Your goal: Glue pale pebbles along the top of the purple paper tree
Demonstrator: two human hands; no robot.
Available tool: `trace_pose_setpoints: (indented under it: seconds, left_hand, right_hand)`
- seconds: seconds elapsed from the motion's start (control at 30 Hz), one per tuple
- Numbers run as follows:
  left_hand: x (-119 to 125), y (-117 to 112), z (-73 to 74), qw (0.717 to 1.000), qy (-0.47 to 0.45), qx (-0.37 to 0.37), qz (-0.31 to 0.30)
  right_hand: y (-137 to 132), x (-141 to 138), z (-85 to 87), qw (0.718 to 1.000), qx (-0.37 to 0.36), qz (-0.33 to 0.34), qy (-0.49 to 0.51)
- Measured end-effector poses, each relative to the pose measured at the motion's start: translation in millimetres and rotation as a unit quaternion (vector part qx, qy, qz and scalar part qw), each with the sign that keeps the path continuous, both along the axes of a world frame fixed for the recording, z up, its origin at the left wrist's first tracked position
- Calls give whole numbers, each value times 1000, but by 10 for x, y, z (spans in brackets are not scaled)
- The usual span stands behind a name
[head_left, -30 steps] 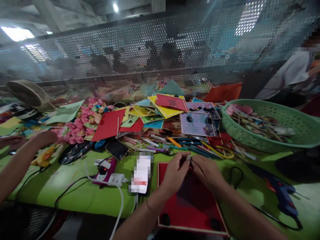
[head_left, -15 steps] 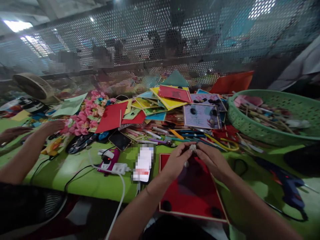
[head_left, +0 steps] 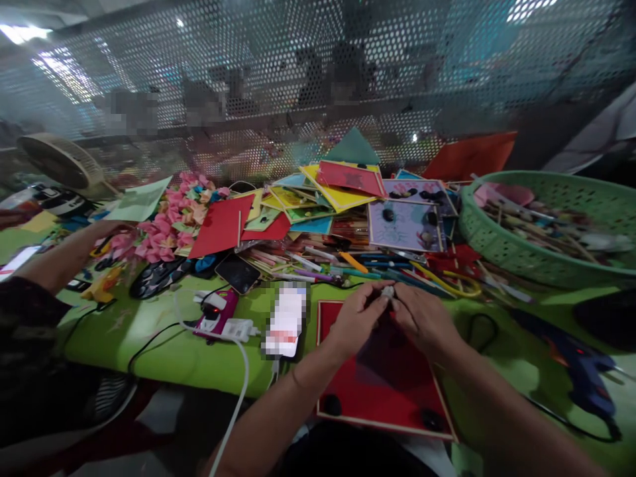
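Note:
My left hand (head_left: 356, 321) and my right hand (head_left: 423, 319) meet fingertip to fingertip over the far end of a red card (head_left: 382, 391) on the green table (head_left: 163, 344). Both pinch one small pale object (head_left: 387, 291) between thumbs and fingers; I cannot make out what it is. The card has a light border and dark round pieces near its front corners.
A phone (head_left: 284, 321) and a charger with a white cable (head_left: 233, 329) lie left of the card. A blue glue gun (head_left: 579, 361) rests at the right, a green basket (head_left: 527, 258) behind it. Piled coloured cards, pens and pink paper flowers (head_left: 169, 222) fill the back. Another person's arm (head_left: 59, 258) reaches in at left.
My hands stay pinched together on the small object and shifted slightly. The view moved a little left and down. The other person's hand at the left drew back toward the flowers.

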State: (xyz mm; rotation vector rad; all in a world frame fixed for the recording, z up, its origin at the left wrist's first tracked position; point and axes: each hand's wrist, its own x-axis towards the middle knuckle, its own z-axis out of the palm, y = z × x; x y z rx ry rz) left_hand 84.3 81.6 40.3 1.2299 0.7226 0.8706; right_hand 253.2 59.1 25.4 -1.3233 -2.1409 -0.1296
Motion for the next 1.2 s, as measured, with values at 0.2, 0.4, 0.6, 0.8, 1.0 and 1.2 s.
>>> trace_pose_setpoints:
  seconds: [0.2,0.4,0.6,0.8,1.0,1.2]
  left_hand:
    - [14,-7,21,1000,-15,1,12]
    - [0,-11,55,1000,-17,-19,14]
    - [3,-3,6,1000,5,-20,18]
    - [24,9,-60,1000,20,-7,8]
    - [30,23,-14,998,-24,-55,1]
    - [23,18,17,989,-78,-125,-4]
  right_hand:
    - [4,18,-22,993,-78,-9,90]
    - [-4,25,68,983,-124,30,130]
    - [3,11,-11,994,-71,-2,82]
    - [-15,-27,-22,998,-10,-24,54]
    - [-31,-69,133,970,-121,-10,212]
    - [-47,-43,166,941,-179,33,287]
